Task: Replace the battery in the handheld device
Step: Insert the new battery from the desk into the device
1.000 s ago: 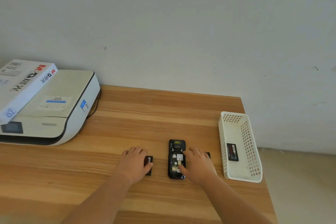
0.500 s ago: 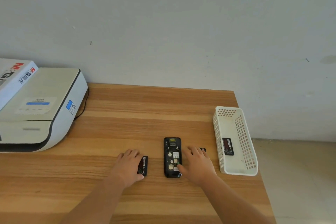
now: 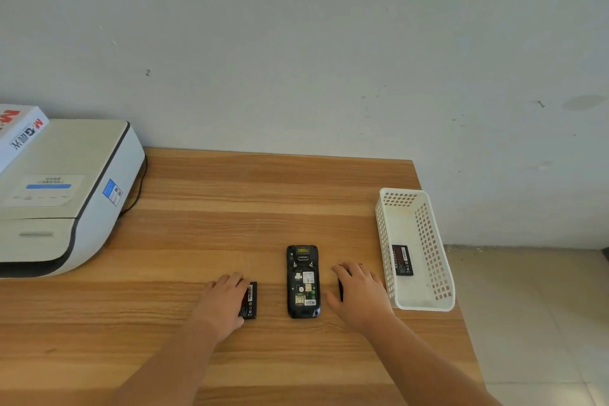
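**Swapping the cell: bay open, hands on the loose parts**

Handheld device lying face down on the wooden bench, long axis running near to far, battery bay open and empty — circuit labels and contacts exposed. Left hand resting flat over a black battery just left of the device, fingers laid on top rather than curled; grip loose, not yet a pinch. Right hand spread over a dark flat piece just right of the device, mostly hidden — probably the back cover, though impossible to say for sure. Second battery lying in the white basket at the right edge of the bench. Which cell is the fresh one: not readable from here.

To do this step well:
- Pinch the chosen battery by its long edges, not the face.
- Match its contact end to the bay's terminals, whose end is too small to make out here.
- Seat that end first, then press the other end down flat.
- Steady the device with the free hand.
- Avoid touching the bare contacts.
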